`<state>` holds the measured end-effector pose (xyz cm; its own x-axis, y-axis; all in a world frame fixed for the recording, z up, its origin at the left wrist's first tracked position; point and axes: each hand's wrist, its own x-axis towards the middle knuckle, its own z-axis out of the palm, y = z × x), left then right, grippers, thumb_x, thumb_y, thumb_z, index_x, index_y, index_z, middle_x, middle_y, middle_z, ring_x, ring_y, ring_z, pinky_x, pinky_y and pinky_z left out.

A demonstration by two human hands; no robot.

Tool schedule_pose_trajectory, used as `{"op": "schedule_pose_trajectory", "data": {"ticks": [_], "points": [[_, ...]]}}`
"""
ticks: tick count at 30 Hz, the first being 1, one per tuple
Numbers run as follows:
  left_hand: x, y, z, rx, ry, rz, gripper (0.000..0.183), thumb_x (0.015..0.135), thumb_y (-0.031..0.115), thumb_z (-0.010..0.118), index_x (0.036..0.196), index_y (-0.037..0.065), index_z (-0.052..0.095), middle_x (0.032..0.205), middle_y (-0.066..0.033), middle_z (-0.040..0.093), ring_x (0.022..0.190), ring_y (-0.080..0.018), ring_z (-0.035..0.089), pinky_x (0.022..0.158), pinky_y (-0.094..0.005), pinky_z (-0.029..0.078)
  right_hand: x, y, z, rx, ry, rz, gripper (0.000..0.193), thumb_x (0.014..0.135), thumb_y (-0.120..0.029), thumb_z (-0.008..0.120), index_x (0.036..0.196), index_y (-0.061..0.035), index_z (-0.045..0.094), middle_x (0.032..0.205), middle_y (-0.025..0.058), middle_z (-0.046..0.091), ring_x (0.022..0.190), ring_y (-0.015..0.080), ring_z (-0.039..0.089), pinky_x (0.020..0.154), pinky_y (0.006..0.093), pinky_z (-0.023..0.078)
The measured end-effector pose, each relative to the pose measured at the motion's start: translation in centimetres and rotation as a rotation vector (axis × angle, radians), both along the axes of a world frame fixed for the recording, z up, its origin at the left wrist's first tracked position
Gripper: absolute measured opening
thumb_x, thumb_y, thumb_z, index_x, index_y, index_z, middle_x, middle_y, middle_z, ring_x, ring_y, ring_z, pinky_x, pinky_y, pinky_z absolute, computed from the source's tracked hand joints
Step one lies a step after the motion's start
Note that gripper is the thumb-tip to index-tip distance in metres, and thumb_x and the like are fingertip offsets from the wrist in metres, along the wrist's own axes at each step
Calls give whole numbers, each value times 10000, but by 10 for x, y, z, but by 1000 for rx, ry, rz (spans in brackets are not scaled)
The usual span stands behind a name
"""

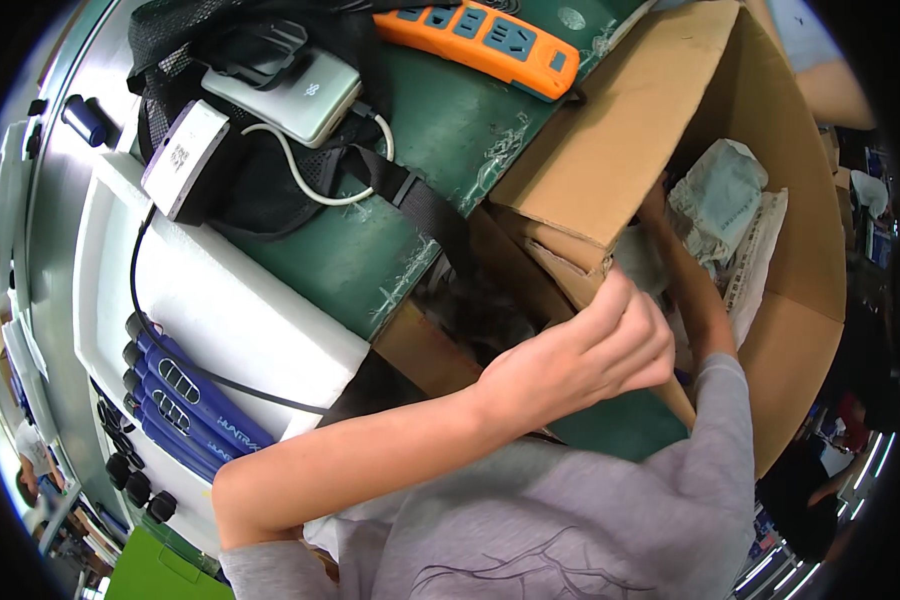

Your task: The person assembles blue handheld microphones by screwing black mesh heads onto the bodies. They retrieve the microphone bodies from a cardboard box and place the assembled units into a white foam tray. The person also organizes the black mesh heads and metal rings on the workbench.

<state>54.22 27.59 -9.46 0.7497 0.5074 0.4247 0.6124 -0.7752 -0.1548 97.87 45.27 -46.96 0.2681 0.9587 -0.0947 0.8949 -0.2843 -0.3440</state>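
A large open cardboard box (800, 240) stands on the right, its near flap (610, 130) raised. My left hand (615, 340) is closed on the torn lower corner of that flap, fingers curled and knuckles up. Into the box reaches my right arm, and my right hand (654, 208) is partly behind the flap, so its fingers are hidden. Beside it, inside the box, lie a crumpled pale plastic bag (720, 195) and a whitish printed wrapper (760, 260). Whether my right hand touches either one I cannot tell.
On the green worktop (440, 130) are an orange power strip (490, 45), a silver power bank (300, 95) with a white cable, and a black mesh bag (170, 40). A white foam tray (210, 290) holds several blue tool-like items (195, 400). Another person's arm (835, 95) shows beyond the box.
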Motion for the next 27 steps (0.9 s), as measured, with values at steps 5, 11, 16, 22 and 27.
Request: {"op": "schedule_pose_trajectory", "data": {"ticks": [5,11,16,22,27], "points": [[-1,1,-4,1,-2,-4,360,868,206,599,1168,80,443,1068,-97,533,1042,-278,553,1012,-484,497,-83,-30,97,-48,120,43,973,555,-252,908,1316,70,394,1193,263,631,1063,385,665,950,419,533],[-1,1,-1,-7,-18,-27,377,857,212,603,1170,78,441,1078,-94,525,1038,-272,549,1015,-482,503,-122,-54,147,-197,340,81,988,570,-277,926,1350,79,437,1218,217,639,1073,326,662,934,391,533],[-1,-1,-3,-18,-29,-33,381,842,211,609,1160,84,441,1063,-96,527,1033,-269,546,1018,-482,506,-128,-50,102,-115,782,-23,791,700,-309,880,1318,38,530,1165,142,678,1035,253,669,906,351,537],[-1,-2,-2,-10,-36,-28,372,830,201,616,1138,97,434,1045,-100,533,1015,-275,552,1016,-485,507,-116,-38,106,-505,1509,-414,464,888,-268,739,1274,-57,588,1182,120,674,1074,232,669,924,379,561],[-6,-6,-5,-10,-22,-31,361,827,191,620,1115,98,422,1042,-106,530,989,-283,573,994,-482,519,-164,-33,90,-309,1773,-394,500,910,-319,715,1326,-81,572,1274,99,645,1173,251,619,1032,439,486]]}}
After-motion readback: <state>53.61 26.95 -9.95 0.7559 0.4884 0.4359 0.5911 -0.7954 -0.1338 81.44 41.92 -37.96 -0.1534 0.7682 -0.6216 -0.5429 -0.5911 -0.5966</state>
